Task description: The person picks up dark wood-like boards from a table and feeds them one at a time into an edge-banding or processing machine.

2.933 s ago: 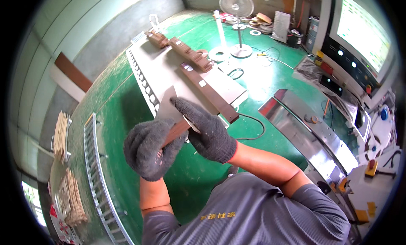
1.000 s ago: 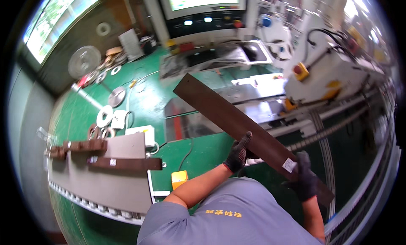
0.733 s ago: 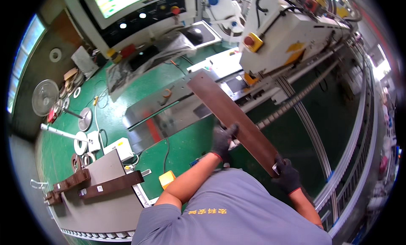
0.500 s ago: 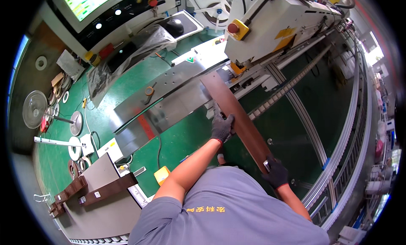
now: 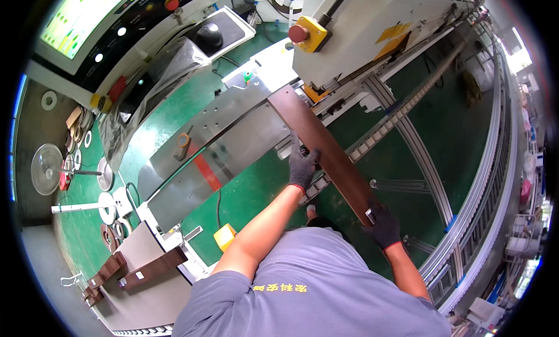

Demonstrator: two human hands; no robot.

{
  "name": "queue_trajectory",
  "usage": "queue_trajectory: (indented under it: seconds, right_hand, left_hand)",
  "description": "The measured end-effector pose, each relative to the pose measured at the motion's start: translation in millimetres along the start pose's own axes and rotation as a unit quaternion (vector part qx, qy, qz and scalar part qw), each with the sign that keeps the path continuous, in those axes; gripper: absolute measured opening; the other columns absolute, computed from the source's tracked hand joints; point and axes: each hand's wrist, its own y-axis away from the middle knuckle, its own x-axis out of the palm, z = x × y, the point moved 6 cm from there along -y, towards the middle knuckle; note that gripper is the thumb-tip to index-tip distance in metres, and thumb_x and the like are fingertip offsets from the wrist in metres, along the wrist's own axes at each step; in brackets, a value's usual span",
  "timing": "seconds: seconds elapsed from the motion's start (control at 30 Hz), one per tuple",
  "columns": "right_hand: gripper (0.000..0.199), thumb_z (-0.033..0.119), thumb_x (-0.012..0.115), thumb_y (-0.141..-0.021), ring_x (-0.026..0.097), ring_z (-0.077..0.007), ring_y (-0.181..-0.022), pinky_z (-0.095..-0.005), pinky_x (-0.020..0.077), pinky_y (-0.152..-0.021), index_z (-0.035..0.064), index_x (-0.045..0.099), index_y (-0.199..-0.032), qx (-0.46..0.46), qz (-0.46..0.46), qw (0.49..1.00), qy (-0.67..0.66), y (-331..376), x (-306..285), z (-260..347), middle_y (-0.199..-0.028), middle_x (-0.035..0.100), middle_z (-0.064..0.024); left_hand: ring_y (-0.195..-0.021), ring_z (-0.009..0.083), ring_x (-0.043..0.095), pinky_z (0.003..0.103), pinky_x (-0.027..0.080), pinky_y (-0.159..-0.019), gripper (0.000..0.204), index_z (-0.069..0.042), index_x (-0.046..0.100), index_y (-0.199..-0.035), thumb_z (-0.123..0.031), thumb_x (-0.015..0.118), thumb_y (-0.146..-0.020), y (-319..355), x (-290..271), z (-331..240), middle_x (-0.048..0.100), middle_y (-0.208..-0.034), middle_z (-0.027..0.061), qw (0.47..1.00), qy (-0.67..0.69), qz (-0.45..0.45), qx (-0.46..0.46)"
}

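Observation:
A long, flat brown board point(image 5: 326, 146) slants across the view, its far end over the edge of the metal plate table point(image 5: 247, 136) beside the machine. My left hand point(image 5: 303, 167), in a dark glove with a red cuff, holds the board's left edge about midway, some fingers stretched along it and partly hidden. Near my body, my right hand point(image 5: 385, 229), gloved the same way, is closed around the board's near end. A small pale patch shows on the board by the right fingers. The underside of the board is hidden.
A white machine point(image 5: 361, 40) with a red-topped yellow button box point(image 5: 308, 34) stands ahead. More brown boards point(image 5: 152, 270) lie on a grey panel point(image 5: 131, 305) at lower left. Metal rails point(image 5: 422, 156) run along the right. An orange-cored roll point(image 5: 183, 140) sits on the plate.
The whole view has shifted, with the machine and screen now farther left. The board's far end lies slightly farther up and left in the picture. Both hands stay on the board.

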Motion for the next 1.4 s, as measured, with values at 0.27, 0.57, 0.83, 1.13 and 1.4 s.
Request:
queue_trajectory:
  seconds: [0.27, 0.57, 0.83, 1.13, 1.4]
  right_hand:
    - [0.079, 0.042, 0.076, -0.076, 0.057, -0.0371, -0.124, -0.0467, 0.0543, -0.095, 0.0156, 0.05, -0.146, -0.009, 0.003, 0.999, 0.045, -41, -21, -46, -0.139, 0.056, -0.0155]
    - [0.079, 0.032, 0.085, -0.065, 0.06, -0.0377, -0.11, -0.0472, 0.0547, -0.088, 0.0083, 0.057, -0.135, -0.092, -0.058, 0.994, 0.03, -67, -59, -73, -0.122, 0.059, -0.019]
    - [0.094, 0.036, 0.087, -0.066, 0.057, -0.0364, -0.119, -0.0469, 0.0512, -0.097, 0.0104, 0.047, -0.147, -0.114, -0.031, 0.99, 0.078, -107, -53, -148, -0.136, 0.056, -0.0188]
    - [0.081, 0.006, 0.075, -0.082, 0.038, -0.0318, -0.145, -0.0404, 0.0359, -0.118, 0.0051, 0.034, -0.152, -0.06, -0.149, 0.983, -0.085, -131, -96, -168, -0.159, 0.032, -0.0191]
    - [0.055, 0.002, 0.061, -0.083, 0.049, -0.0357, -0.135, -0.0413, 0.0391, -0.113, 0.0019, 0.053, -0.138, -0.275, -0.108, 0.943, 0.155, -115, 6, -97, -0.14, 0.054, -0.0213]
  left_hand:
    - [-0.072, 0.0128, 0.062, 0.031, 0.055, -0.057, 0.094, -0.023, 0.011, -0.164, -0.002, 0.065, -0.09, -32, 48, 12, 0.065, -0.091, 0.0065, 1.0, 0.026, -0.011, -0.005]
    - [-0.078, 0.0143, 0.064, 0.031, 0.056, -0.06, 0.097, -0.029, 0.006, -0.164, 0.001, 0.061, -0.09, -59, 101, 28, 0.065, -0.097, 0.0082, 0.998, 0.063, -0.01, -0.027]
    - [-0.077, 0.0189, 0.066, 0.034, 0.056, -0.061, 0.095, -0.031, 0.006, -0.162, -0.002, 0.062, -0.091, -103, 158, 50, 0.065, -0.101, 0.0103, 0.993, 0.108, 0.025, -0.047]
    - [-0.088, 0.0258, 0.071, 0.04, 0.056, -0.078, 0.033, -0.005, 0.068, -0.121, -0.019, 0.07, -0.092, -88, 121, -56, 0.072, -0.102, 0.0181, 0.911, -0.302, 0.021, 0.279]
    - [-0.112, 0.0364, 0.063, 0.044, 0.054, -0.09, 0.079, 0.003, 0.047, -0.141, -0.05, 0.074, -0.089, 253, -379, -46, 0.059, -0.129, 0.0241, 0.399, -0.298, -0.853, 0.156]
